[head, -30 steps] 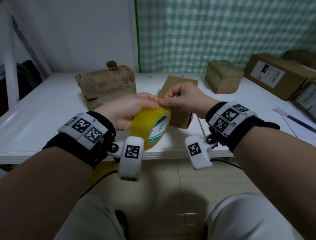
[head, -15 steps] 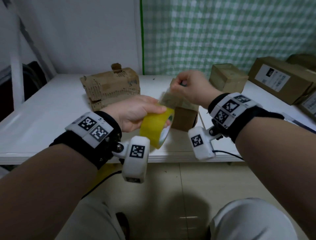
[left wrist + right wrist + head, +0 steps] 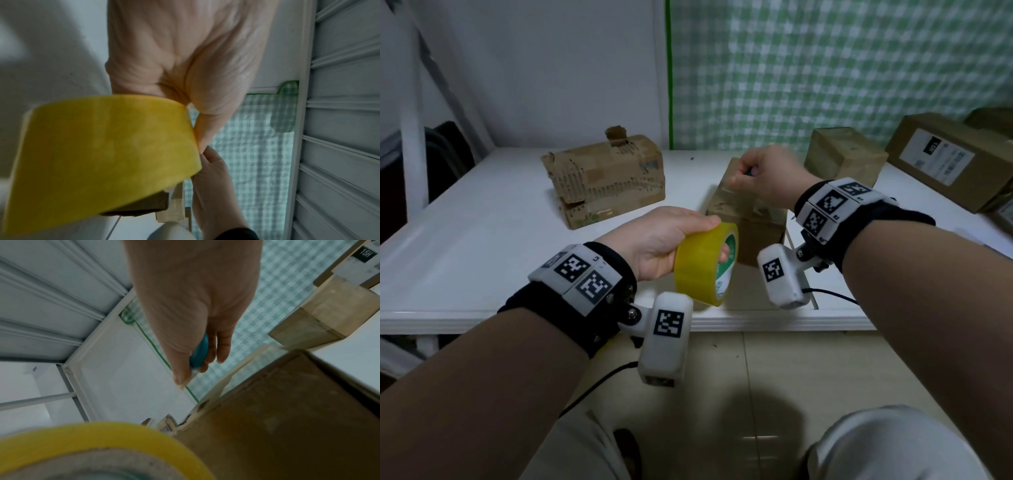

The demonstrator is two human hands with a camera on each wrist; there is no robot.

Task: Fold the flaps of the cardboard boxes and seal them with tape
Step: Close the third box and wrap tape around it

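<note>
My left hand [image 3: 671, 236] grips a yellow tape roll [image 3: 705, 262] near the table's front edge; the roll [image 3: 98, 159] fills the left wrist view. My right hand [image 3: 760, 174] pinches the free end of a clear tape strip [image 3: 729, 202] pulled up and away from the roll, over a small brown cardboard box [image 3: 753, 236]. In the right wrist view the thumb and fingers pinch the tape end [image 3: 189, 378] and also hold a small teal object [image 3: 200, 352] against the palm. The box [image 3: 287, 418] lies just below that hand.
A torn, crumpled cardboard box [image 3: 606, 178] sits at the back left of the white table [image 3: 465, 246]. Another small box [image 3: 842, 157] and larger labelled boxes [image 3: 948, 161] stand at the back right. A green checked curtain hangs behind.
My right hand has pulled the tape end away from the roll, up and toward the far side of the small box. The left hand with the roll has dropped slightly.
</note>
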